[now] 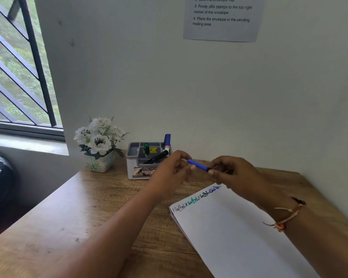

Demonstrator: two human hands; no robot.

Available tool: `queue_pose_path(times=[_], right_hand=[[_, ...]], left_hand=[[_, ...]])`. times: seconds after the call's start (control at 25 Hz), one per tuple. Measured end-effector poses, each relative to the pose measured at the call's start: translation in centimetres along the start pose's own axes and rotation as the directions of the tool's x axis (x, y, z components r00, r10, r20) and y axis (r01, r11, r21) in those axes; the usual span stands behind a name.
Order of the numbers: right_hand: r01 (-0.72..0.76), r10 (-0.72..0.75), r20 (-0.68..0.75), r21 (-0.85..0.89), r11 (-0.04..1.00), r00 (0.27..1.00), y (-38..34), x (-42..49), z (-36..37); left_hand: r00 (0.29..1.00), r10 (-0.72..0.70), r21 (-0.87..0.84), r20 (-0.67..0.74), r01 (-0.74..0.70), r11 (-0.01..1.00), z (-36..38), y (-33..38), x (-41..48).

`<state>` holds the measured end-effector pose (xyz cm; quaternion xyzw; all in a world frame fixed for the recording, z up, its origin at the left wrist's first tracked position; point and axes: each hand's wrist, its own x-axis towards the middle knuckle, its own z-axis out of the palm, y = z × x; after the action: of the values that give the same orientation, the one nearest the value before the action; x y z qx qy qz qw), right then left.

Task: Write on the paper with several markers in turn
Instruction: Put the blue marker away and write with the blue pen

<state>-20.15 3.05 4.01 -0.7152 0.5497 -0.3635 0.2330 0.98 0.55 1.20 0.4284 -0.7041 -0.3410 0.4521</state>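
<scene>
Above the far edge of the paper (239,233), the left hand (169,173) and right hand (233,173) pinch opposite ends of one blue marker (198,165); the fingers hide its tips, so capped or not is unclear. The sheet runs off the bottom edge, with four short scribbles along its top. Bare wooden table (68,217) lies open to the left. Three markers stand in the grey organizer (143,167) beside one flower pot (100,163).

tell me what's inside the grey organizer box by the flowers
The grey organizer holds a green marker upright, a black marker lying slanted, and a blue-capped marker at the right. Its lower compartments are hidden by its walls.
</scene>
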Motion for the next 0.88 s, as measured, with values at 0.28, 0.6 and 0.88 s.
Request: queue_pose_path(times=[0.28,0.6,0.88], right_hand=[[-0.176,0.151,0.098,0.689,0.703,0.984,-0.2,-0.8,-1.3],[-0.122,0.066,0.109,0.66,0.741,0.992,0.3,-1.9,1.7],[-0.138,0.118,0.073,0.617,0.775,0.99,-0.2,-2.3,3.0]], left_hand=[[0.997,-0.058,-0.007,0.043,0.058,0.998,-0.9,-0.3,-0.2],[0.983,-0.035,-0.016,0.18,0.039,0.999,-0.4,0.1,-0.6],[0.961,-0.021,-0.021,0.274,0.028,0.999,0.4,1.1,-0.9]])
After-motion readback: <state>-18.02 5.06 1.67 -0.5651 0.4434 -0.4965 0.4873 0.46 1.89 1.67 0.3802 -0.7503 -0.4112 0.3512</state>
